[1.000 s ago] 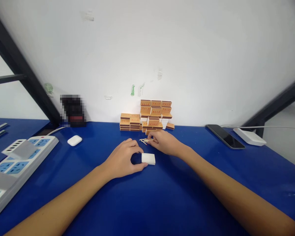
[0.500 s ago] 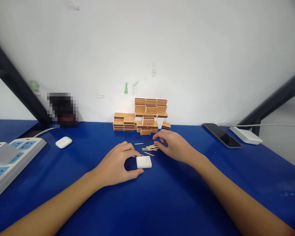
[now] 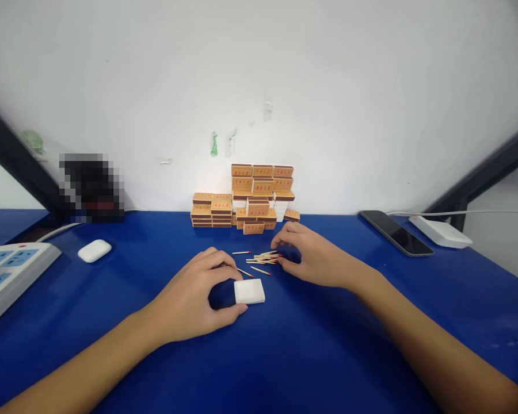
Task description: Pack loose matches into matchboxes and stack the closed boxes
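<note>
My left hand (image 3: pixel 198 293) curves around the near-left end of a small white matchbox tray (image 3: pixel 249 291), forefinger at its far edge and thumb at its near edge. The tray lies flat on the blue table, and whether it holds anything is unclear. Behind it is a loose pile of red-tipped matches (image 3: pixel 265 258), with a few single matches (image 3: pixel 259 270) apart from it. At the pile's right side, my right hand (image 3: pixel 308 256) has bent fingers, thumb and forefinger apart near the match heads. No match is visible between them.
Against the wall stand stacked orange matchboxes (image 3: pixel 262 187), with a lower stack (image 3: pixel 212 210) to their left. A white earbud case (image 3: pixel 94 250) and a power strip (image 3: pixel 23 270) sit left. On the right lie a phone (image 3: pixel 396 233) and a white box-shaped device (image 3: pixel 441 232) near a cable.
The view has shifted slightly. My left thumb has drawn in against the tray's near edge, and the tray has turned a little. My right hand remains beside the match pile.
</note>
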